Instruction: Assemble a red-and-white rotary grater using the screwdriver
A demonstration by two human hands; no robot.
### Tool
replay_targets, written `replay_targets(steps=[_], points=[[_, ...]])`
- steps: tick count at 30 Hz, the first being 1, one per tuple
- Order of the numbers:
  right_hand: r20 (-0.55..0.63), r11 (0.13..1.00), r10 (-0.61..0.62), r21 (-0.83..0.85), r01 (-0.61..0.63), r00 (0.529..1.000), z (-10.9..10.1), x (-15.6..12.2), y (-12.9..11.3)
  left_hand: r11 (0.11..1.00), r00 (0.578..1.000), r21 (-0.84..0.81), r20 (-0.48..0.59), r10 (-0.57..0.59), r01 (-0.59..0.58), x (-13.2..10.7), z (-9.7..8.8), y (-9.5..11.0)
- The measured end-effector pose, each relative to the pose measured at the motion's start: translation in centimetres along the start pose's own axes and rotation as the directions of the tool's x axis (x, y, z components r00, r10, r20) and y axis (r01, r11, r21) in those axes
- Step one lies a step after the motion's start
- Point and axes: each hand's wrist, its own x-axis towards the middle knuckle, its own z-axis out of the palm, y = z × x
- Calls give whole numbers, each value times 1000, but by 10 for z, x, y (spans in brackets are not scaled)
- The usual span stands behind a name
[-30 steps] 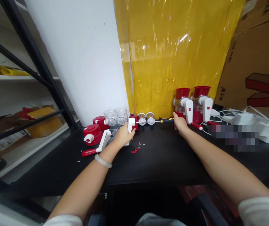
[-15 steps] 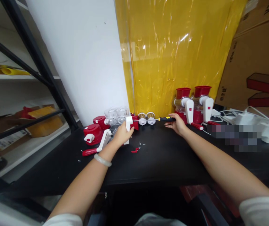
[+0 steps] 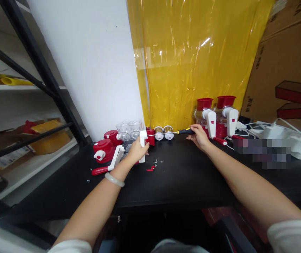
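Observation:
My left hand [image 3: 138,150] is closed around a white crank handle [image 3: 143,136], whose upper end shows above the fingers. In my right hand [image 3: 199,136] is a screwdriver [image 3: 184,131] with a black and yellow grip, held nearly level. Its long thin shaft points left, and the tip meets the upper end of the crank handle. Below my left hand, a small red part [image 3: 151,169] and several tiny screws [image 3: 156,161] lie on the black table [image 3: 177,182]. Behind the shaft stand two metal grater drums [image 3: 168,132].
Red grater bases [image 3: 104,149], clear plastic hoppers [image 3: 129,127] and another crank with a red grip [image 3: 100,170] are at the left. Two assembled rotary graters [image 3: 226,117] stand at the back right, beside white cables and adapters [image 3: 274,133]. A cardboard box [image 3: 287,63] leans behind.
My right hand has shifted slightly left and its fingers have changed position on the screwdriver grip. My left hand and the crank handle are nearly where they were.

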Motion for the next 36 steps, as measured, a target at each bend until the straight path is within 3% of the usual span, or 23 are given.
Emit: replay_targets(steps=[17, 28, 36], points=[[-28, 970, -180, -172, 173, 983, -3, 6, 7, 1000, 1000, -4, -9, 30, -30, 0, 0, 1], [-30, 928, -137, -353, 118, 990, -9, 2, 7, 999, 999, 17, -5, 48, -48, -2, -2, 2], [-79, 917, -21, -398, -13, 997, -9, -1, 4, 989, 997, 127, -6, 79, -77, -2, -3, 1]])
